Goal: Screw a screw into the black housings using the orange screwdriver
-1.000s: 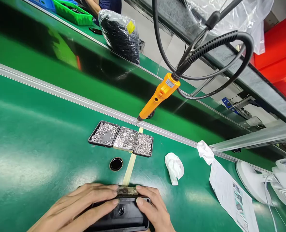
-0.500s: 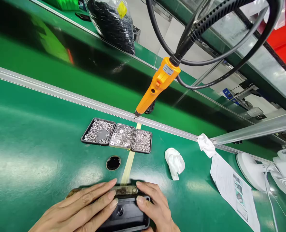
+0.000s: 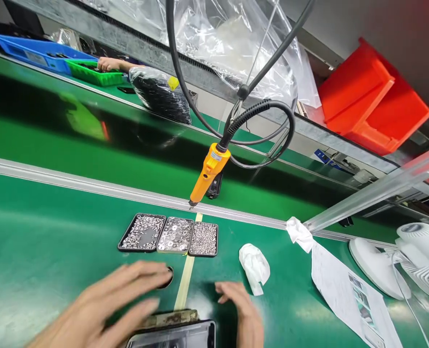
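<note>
Far left, up the line, I am seeing a co-worker's hand (image 3: 107, 64) resting at a green bin (image 3: 93, 75), beside a blue tray (image 3: 36, 52). Nearer in, the left hand (image 3: 106, 304) is hovering blurred over the green bench (image 3: 48, 241), fingers spread apart and gripping nothing, its fingertips covering part of a small black ring (image 3: 168, 276). Just beyond it, three shallow trays of screws and washers (image 3: 169, 234) are sitting side by side, touching. Below, at the bottom edge, the black plastic housing (image 3: 173, 335) is lying flat on the bench between both hands, with a worn strip along its far edge; a yellow tape line (image 3: 185, 278) is running from it toward the trays. Above, an orange electric screwdriver (image 3: 209, 174) is hanging tilted on its cable. The right hand (image 3: 241, 314) is floating just right of the housing, fingers loosely parted, holding nothing. Further right I am noting a crumpled white cloth (image 3: 254, 263), a printed sheet (image 3: 348, 295) and a white fan (image 3: 399, 263).
</note>
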A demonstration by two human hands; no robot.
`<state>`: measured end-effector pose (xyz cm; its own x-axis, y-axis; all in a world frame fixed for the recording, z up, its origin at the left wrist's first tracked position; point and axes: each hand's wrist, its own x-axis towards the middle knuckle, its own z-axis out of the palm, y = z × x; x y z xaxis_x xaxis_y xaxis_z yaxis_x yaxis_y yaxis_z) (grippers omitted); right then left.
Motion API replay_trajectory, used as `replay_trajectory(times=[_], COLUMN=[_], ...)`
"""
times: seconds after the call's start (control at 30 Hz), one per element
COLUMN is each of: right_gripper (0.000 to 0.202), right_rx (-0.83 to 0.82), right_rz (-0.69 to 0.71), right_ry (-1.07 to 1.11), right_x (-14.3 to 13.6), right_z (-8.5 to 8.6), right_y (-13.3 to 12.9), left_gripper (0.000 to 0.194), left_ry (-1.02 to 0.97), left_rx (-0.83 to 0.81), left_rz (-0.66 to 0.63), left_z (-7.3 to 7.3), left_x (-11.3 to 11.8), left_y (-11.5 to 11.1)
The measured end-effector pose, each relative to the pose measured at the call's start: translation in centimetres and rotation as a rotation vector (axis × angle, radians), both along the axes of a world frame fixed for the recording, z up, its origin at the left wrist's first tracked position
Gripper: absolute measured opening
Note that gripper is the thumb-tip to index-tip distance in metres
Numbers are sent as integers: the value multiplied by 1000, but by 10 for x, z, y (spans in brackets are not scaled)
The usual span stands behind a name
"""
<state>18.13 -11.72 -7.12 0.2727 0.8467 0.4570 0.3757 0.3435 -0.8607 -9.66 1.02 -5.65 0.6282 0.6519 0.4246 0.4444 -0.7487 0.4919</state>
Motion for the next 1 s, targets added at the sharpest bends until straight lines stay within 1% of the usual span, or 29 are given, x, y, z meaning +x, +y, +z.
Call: replay_trajectory(times=[0.03, 0.07, 0.13, 0.2, 0.27, 0.33, 0.43, 0.53, 0.63, 0.77, 0.9, 1.0], right_gripper=[55, 56, 54, 53, 53, 52, 49, 47, 47, 46, 46, 46], right_rx=[-60, -129, -232, -269, -263, -267, -286, -304, -325, -330, -344, -353], right_rz=[-37, -75, -130, -148, -141, -131, -119, -98, -83, -86, -93, -96], right_ry=[47, 100, 189, 246, 271, 274, 260, 233, 225, 206, 191, 182], right_x=[4, 8, 11, 12, 11, 11, 11, 13, 13, 12, 12, 12], right_z=[1, 2, 3, 0, -3, -6, -6, -3, 0, 3, 5, 5], right_y=[2, 4, 7, 8, 10, 12, 13, 14, 14, 16, 16, 15], left_gripper=[36, 29, 28, 28, 26, 26, 29, 30, 30, 34, 38, 41], left_ry=[7, 30, 72, 113, 146, 171, 195, 202, 189, 124, 59, 31], left_rx=[-15, -38, -39, -28, -6, 17, 37, 27, -16, -132, -305, -421], left_rz=[-53, -77, -99, -121, -139, -151, -159, -165, -158, -85, 19, 66], left_z=[7, 13, 19, 18, 13, 7, 1, 1, 3, 5, 7, 10], left_x=[7, 15, 34, 52, 65, 72, 74, 72, 70, 66, 62, 60], left_y=[19, 38, 72, 96, 110, 115, 118, 119, 120, 118, 114, 112])
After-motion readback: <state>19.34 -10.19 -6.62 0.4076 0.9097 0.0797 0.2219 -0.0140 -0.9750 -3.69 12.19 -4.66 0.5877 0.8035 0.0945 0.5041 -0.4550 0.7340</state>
